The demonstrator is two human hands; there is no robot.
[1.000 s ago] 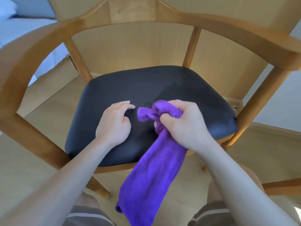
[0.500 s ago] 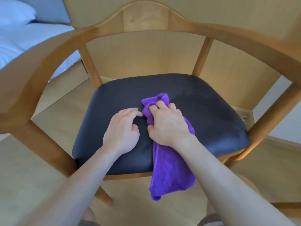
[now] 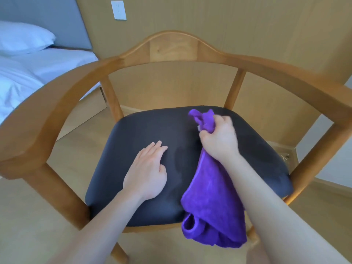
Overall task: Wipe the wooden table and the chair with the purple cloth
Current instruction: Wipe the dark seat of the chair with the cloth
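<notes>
1. Wooden armchair (image 3: 171, 46): curved one-piece back and arm rail on 2 rear spindles, front posts at both sides. It faces the camera and fills most of the view.
2. Bed (image 3: 38, 73): upper left, behind the chair's arm rail, white sheet and a white pillow (image 3: 22, 38) against a grey headboard.
3. Seat cushion (image 3: 144, 130): black, padded, slightly glossy, with faint dull smears near its centre and right side.
4. Purple cloth (image 3: 213, 197): bunched at the top and trailing down across the right half of the seat. Its lower end hangs past the seat's front edge, folded into a loose loop.
5. Right hand (image 3: 219, 140): fingers curled tight round the bunched top of the cloth, over the rear right part of the seat; a tuft of cloth sticks out above the fist. Whether the fist touches the cushion: cannot tell.
6. Left hand (image 3: 146, 174): holds nothing, fingers straight and close together, palm down on the seat left of the cloth, apart from it.
7. Wall plate (image 3: 118, 10): white, on the wood-panelled wall above the chair back.
</notes>
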